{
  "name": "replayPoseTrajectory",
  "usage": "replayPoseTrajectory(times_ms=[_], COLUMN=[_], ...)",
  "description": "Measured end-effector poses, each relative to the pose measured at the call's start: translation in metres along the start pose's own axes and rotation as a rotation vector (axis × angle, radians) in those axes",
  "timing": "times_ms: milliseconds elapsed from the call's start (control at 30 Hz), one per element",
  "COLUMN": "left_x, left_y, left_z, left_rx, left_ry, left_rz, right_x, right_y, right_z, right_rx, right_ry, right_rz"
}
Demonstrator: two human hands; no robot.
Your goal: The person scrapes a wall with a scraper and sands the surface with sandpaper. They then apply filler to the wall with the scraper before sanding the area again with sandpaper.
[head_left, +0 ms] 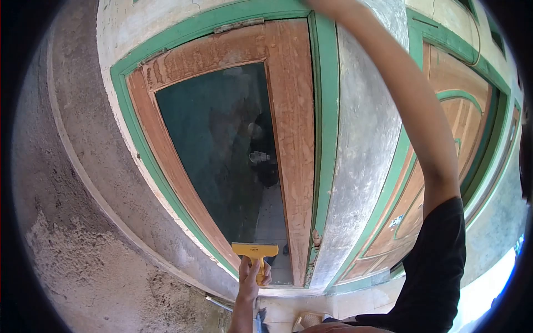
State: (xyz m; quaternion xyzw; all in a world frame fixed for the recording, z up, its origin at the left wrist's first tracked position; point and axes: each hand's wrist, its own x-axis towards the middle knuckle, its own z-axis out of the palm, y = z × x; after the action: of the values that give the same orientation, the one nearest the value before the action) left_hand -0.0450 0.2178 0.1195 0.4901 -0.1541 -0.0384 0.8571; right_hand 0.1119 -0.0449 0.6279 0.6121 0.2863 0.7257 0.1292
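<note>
My left hand (pixel 251 277) is closed around the handle of a small yellow squeegee (pixel 255 250), its wide head pointing up in front of the lower part of a dark glass pane (pixel 216 127). A worn wooden window frame (pixel 292 144) surrounds the pane. My right arm reaches high across the view, and my right hand (pixel 327 6) is blurred and cut off at the top edge, near the upper right corner of the green outer frame (pixel 326 105). Its fingers cannot be made out, nor whether they hold anything.
A grey plastered pillar (pixel 363 139) stands right of the window. Beyond it is a wooden door (pixel 408 205) with green trim. Rough concrete wall (pixel 100 261) fills the left side. Pale floor tiles (pixel 344 305) show at the bottom.
</note>
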Motion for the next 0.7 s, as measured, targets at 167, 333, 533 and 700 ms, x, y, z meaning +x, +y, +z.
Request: replayPoseTrajectory(times_ms=[167, 333, 533, 700], left_x=[-0.015, -0.008, -0.006, 0.008], left_y=[-0.010, -0.002, -0.003, 0.005], left_z=[-0.009, -0.002, 0.002, 0.012], left_rx=[-0.085, -0.047, -0.077, -0.032], left_ry=[0.030, 0.031, -0.006, -0.049], left_rz=[-0.012, -0.027, -0.008, 0.003], right_x=[-0.029, -0.029, -0.041, -0.042], right_y=[0.000, -0.031, 0.011, -0.023], right_z=[-0.028, 0.014, -0.043, 0.001], right_rx=[-0.169, 0.013, -0.167, -0.021], right_ry=[0.109, 0.064, 0.053, 0.043], right_rz=[0.295, -0.130, 0.364, -0.049])
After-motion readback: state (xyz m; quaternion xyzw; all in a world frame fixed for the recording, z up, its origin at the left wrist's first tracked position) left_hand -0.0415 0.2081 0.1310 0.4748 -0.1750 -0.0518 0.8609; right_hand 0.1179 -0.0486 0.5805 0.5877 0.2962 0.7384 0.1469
